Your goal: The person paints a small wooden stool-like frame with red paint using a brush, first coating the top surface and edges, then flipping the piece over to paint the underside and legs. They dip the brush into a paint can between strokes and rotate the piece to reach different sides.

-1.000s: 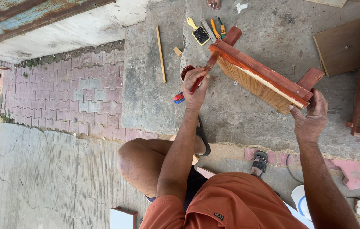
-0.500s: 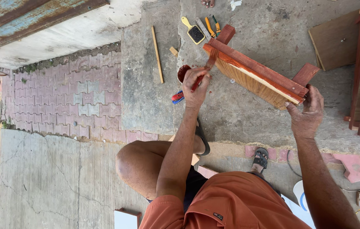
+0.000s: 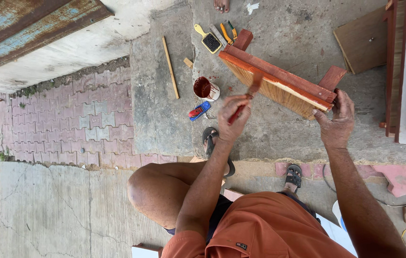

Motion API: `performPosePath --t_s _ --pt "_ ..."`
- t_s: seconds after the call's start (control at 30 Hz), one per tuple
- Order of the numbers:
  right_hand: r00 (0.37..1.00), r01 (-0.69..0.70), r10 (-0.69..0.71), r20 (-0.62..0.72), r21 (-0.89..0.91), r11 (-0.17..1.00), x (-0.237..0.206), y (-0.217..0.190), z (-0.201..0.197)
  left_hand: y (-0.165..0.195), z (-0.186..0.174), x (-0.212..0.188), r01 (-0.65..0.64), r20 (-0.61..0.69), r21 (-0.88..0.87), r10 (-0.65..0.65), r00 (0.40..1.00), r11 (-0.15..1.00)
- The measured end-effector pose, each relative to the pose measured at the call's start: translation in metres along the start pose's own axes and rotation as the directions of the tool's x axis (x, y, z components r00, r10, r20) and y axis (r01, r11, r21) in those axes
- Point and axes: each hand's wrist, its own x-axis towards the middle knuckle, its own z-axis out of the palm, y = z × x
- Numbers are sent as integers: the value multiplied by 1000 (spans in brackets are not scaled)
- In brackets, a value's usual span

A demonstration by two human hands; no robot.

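Brush [image 3: 247,98] is pinched in left hand [image 3: 232,117], bristles on red-painted wood frame [image 3: 279,81], w/ right hand [image 3: 335,122] closed on frame's corner. Paint tin [image 3: 205,89] is set nearby on concrete floor [image 3: 164,110].

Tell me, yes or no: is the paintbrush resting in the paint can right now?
No: the left hand holds the paintbrush up against the wooden panel, apart from the paint can.

Red-handled paintbrush [image 3: 245,100], bristles against the plywood face of a small wooden stool [image 3: 279,86]. Stool lies tipped on its side on concrete floor, frame and legs painted red-brown.
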Motion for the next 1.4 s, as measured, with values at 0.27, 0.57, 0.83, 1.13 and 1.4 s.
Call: performPosePath --t_s 0.27,0.57,0.83,1.13,1.4 --pt "1000 -2 1 13 61 998 2 1 1 -11 5 5 -35 -74 35 38 997 999" --pt "1000 -2 2 11 35 999 4 2 0 -3 -2 3 -70 -23 104 73 997 992" --pt "1000 -23 23 5 -9 1000 4 1 -1 8 0 14 -61 -15 71 63 998 996" --pt "1000 28 -28 12 22 999 5 9 -2 39 29 -15 -44 33 2 44 999 999" --pt "1000 25 -25 16 8 1000 2 11 -4 52 43 -29 -89 99 -44 93 991 995"
